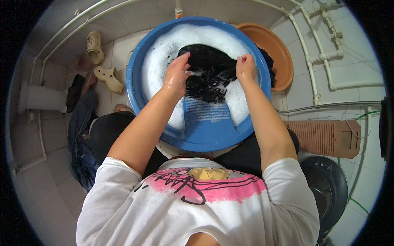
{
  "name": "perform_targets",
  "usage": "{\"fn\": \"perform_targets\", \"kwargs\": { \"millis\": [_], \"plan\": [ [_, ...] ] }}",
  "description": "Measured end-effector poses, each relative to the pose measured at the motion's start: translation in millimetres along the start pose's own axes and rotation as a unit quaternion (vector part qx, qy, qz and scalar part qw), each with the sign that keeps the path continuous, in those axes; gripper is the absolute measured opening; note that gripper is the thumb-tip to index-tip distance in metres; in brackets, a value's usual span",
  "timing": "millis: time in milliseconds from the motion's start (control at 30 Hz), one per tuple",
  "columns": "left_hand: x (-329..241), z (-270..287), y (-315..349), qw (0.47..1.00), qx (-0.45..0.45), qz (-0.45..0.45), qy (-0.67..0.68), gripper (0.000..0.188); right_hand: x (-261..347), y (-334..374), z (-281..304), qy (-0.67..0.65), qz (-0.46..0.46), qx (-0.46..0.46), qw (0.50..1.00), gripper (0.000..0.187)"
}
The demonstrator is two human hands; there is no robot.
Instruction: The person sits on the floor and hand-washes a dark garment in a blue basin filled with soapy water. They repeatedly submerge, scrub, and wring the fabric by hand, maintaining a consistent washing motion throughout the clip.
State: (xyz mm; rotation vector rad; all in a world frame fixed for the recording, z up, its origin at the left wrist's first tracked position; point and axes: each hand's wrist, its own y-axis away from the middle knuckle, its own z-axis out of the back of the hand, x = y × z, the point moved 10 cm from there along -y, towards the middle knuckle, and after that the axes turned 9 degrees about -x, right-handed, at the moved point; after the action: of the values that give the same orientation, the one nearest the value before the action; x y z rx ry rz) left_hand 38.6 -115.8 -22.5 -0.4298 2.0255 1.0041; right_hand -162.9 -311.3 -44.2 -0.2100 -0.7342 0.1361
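A wet black cloth (207, 65) lies bunched in a large blue basin (137, 88), among thick white suds (158, 53). Its lower end rests on the ridged washboard slope (207, 112) moulded into the basin's near side. At the cloth's left edge is my left hand (176, 75), wet, fingers stretched and thumb apart. My right hand (245, 69) is closed at the cloth's right edge, fingers curled in. Whether a fold of cloth is inside that hand is hidden.
A brown basin (283, 61) with dark cloth stands behind at right. Nearer on the right are a brown washboard (324, 137) and a black basin (324, 188). Cream clogs (108, 79) lie at left. White pipes (301, 49) run along the walls.
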Motion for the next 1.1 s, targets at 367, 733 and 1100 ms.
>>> {"fn": "perform_targets", "kwargs": {
  "millis": [367, 733, 1100],
  "plan": [
    [40, 38, -45, 0.986, -0.049, -0.018, -0.156, 0.048, -56, 51, -76, 0.112, -0.051, 0.397, 0.909, 0.039],
    [62, 38, -57, 0.992, -0.028, 0.064, -0.107, 0.060, 94, 99, -69, 0.018, 0.112, 0.452, 0.885, 0.049],
    [88, 19, -43, 0.934, 0.001, 0.308, 0.179, 0.027, 112, 96, -26, -0.345, -0.098, 0.333, 0.872, 0.027]
  ]
}}
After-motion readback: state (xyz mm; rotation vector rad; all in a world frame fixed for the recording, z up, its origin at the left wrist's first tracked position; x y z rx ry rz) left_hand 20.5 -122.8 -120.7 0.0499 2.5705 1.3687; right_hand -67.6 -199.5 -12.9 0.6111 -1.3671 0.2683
